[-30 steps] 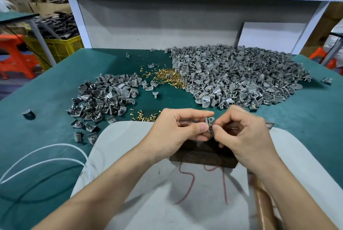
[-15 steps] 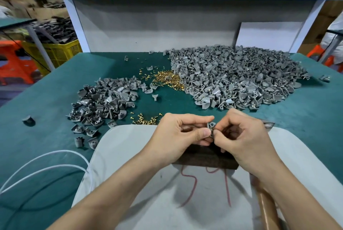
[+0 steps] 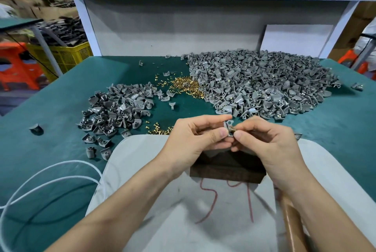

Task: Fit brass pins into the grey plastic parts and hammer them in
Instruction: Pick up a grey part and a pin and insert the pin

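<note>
At the centre of the frame a grey part (image 3: 228, 124) is pinched in the left hand (image 3: 195, 140), and a pin (image 3: 233, 129), not seen a moment ago, is now pinched against it by the right hand (image 3: 268, 142), so hammering is judged to be next.
</note>
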{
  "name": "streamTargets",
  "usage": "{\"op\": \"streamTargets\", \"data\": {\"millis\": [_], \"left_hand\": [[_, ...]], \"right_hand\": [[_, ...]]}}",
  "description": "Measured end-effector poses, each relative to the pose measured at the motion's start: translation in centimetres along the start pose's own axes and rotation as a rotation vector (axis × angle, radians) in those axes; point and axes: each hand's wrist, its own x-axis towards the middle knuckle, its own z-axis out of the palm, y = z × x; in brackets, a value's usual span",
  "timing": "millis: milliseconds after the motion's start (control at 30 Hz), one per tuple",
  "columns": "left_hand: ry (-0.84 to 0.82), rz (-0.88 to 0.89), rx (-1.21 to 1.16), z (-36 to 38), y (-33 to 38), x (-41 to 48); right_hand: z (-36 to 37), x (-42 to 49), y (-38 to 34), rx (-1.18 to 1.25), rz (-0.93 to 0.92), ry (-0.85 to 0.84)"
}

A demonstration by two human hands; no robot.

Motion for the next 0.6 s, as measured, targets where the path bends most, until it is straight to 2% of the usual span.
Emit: {"op": "streamTargets", "data": {"millis": [67, 333, 600], "left_hand": [[-0.007, -0.008, -0.01, 0.07, 0.05, -0.07], [0.003, -0.019, 0.023, 0.1, 0.06, -0.05], [0.006, 0.027, 0.164, 0.21, -0.2, -0.1]], "right_hand": [[-0.03, 0.01, -0.15, 0.066, 0.03, 0.006], [-0.01, 0.05, -0.18, 0.026, -0.004, 0.017], [-0.05, -0.23, 0.33, -0.334, -0.098, 0.091]]}}
